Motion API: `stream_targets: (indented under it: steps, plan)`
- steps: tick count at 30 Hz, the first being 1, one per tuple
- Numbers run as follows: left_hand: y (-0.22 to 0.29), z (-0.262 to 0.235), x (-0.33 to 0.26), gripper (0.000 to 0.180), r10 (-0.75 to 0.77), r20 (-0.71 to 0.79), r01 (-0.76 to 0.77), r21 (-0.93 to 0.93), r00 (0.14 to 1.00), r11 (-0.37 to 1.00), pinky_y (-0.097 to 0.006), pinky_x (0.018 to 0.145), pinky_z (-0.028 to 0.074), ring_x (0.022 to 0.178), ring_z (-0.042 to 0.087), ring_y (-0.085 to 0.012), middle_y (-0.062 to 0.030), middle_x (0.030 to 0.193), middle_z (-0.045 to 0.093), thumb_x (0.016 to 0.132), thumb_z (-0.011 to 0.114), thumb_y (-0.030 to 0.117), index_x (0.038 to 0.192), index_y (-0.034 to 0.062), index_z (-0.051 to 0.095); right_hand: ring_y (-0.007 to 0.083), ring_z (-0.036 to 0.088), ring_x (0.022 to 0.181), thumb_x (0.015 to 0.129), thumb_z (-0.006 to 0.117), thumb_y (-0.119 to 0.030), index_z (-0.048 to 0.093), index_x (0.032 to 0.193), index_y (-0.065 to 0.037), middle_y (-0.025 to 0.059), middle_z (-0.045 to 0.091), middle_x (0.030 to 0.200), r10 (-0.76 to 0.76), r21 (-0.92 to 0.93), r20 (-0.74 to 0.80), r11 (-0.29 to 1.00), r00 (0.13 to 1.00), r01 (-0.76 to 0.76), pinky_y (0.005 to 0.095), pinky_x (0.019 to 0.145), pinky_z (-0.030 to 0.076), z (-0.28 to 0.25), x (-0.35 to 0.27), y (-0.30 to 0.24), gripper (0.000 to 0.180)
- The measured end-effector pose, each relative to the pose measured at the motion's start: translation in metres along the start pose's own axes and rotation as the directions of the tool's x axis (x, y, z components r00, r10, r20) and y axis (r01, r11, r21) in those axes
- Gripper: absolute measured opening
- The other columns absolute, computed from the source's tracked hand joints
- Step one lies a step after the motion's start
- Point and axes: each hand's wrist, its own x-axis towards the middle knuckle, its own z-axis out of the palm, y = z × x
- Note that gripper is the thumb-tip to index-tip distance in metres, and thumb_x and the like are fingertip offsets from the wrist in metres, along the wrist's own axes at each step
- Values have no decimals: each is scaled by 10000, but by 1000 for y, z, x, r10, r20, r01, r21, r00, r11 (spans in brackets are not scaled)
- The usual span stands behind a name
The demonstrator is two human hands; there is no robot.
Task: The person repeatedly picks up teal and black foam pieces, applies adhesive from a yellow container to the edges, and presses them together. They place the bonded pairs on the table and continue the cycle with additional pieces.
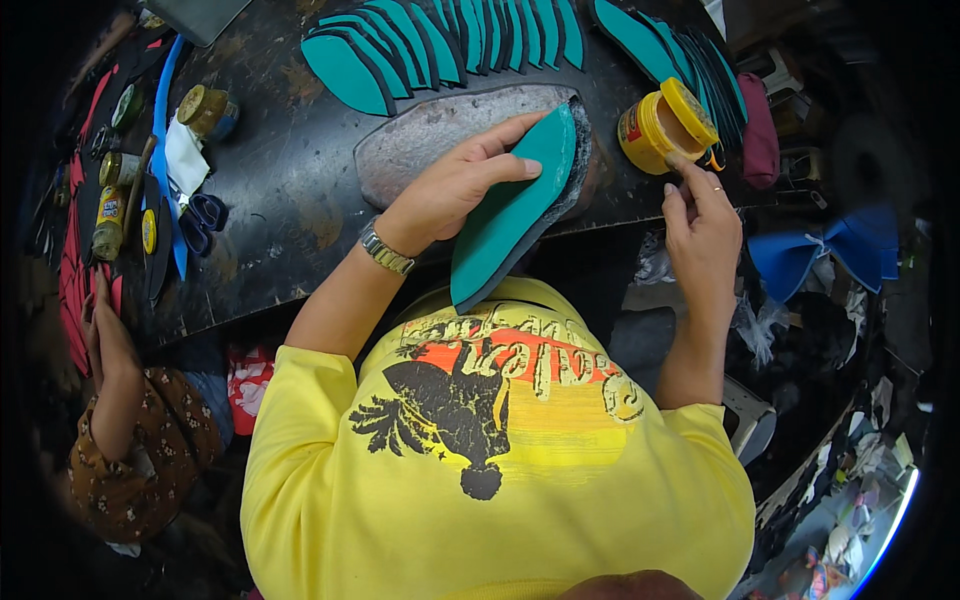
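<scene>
A teal sole blank [510,205] is held on edge over the near rim of the dark workbench [270,190], pinched along its upper edge by the left hand [460,185]. It is judged light, thin and flexible, best gripped by the rim. The right hand [700,225] is closed on something small, dipped at the tilted yellow jar [660,125]. 2 fanned rows of teal soles [440,45] are laid behind.

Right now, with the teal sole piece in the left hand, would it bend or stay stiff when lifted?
The teal sole piece probably stays fairly stiff: the left hand grips its upper part, yet the lower end sticks out straight without drooping. It looks thin and foam-like, so likely light. The right hand is at the yellow jar.
</scene>
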Motion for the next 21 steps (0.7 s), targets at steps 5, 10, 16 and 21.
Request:
stream_targets:
  steps: [5,10,16,21]
  plan:
    - [2,2,1,645,-5,66,8,-40,998,999,-261,907,530,1039,637,-101,-71,1266,617,947,559,114,1542,62,315,33,465,777,850,514,130,611,1306,-15,39,542,1153,-304,640,8,733,952,229,161,689,393,24,-2,-14,489]
    - [3,3,-3,661,17,137,-6,-83,990,997,-251,917,517,1047,634,-102,-75,1286,608,940,560,118,1546,56,304,77,471,771,766,526,150,510,1449,-122,18,490,1011,-310,796,15,579,951,176,208,732,421,70,11,-12,735]
    - [2,1,-5,665,16,133,-3,-101,991,995,-243,911,516,1032,635,-100,-64,1261,618,934,558,122,1543,44,305,81,488,758,770,566,140,409,1512,-128,33,551,1079,-315,756,30,628,948,185,228,719,454,84,13,-4,805]
    - [0,-4,-1,650,27,83,-14,-155,996,988,-237,888,524,1009,635,-94,-60,1222,636,939,553,125,1538,39,313,171,599,766,781,608,112,446,1480,-148,113,608,1156,-465,611,-32,691,885,385,296,696,514,84,1,-7,763]
